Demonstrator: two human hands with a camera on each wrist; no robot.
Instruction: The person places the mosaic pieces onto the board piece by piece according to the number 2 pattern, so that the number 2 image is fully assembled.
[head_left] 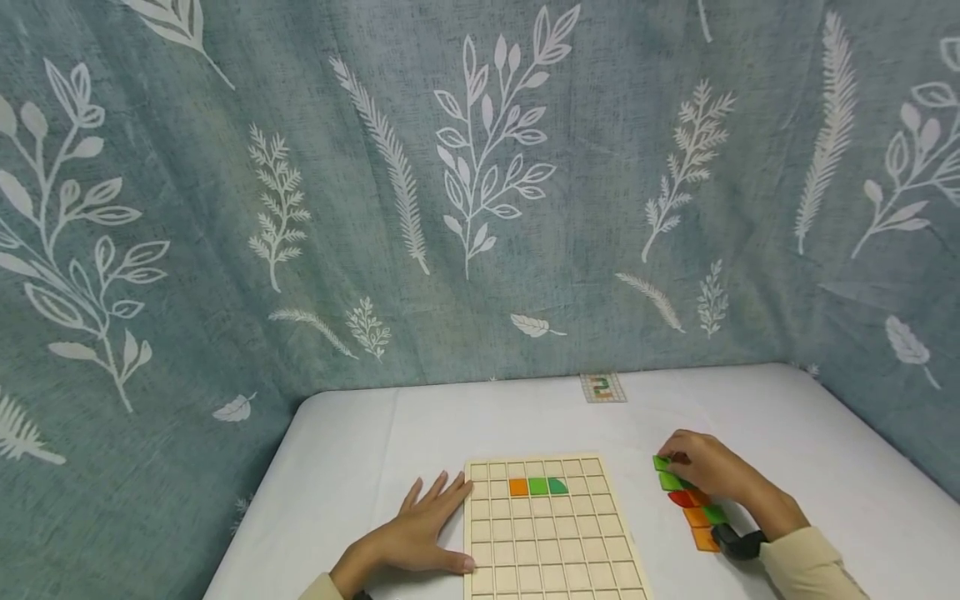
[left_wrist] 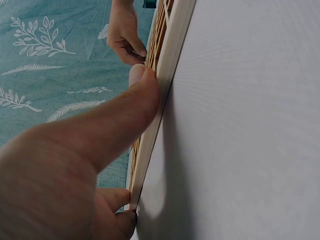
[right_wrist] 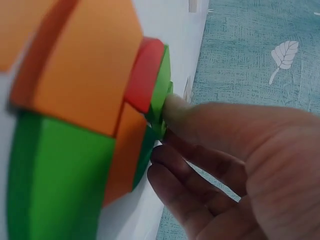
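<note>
A cream gridded board lies on the white table. One row near its far edge holds an orange square tile, a green square tile and a darker green rounded tile. My left hand rests spread at the board's left edge, its thumb against the side. Right of the board, my right hand pinches a green tile at the far end of a cluster of tiles. That cluster shows a red rounded tile and orange tiles. Its fingertips are partly hidden.
A small printed pattern card lies at the table's far edge. Behind the table hangs a blue-green leaf-patterned cloth. A black strap sits on the right wrist, close to the near tiles.
</note>
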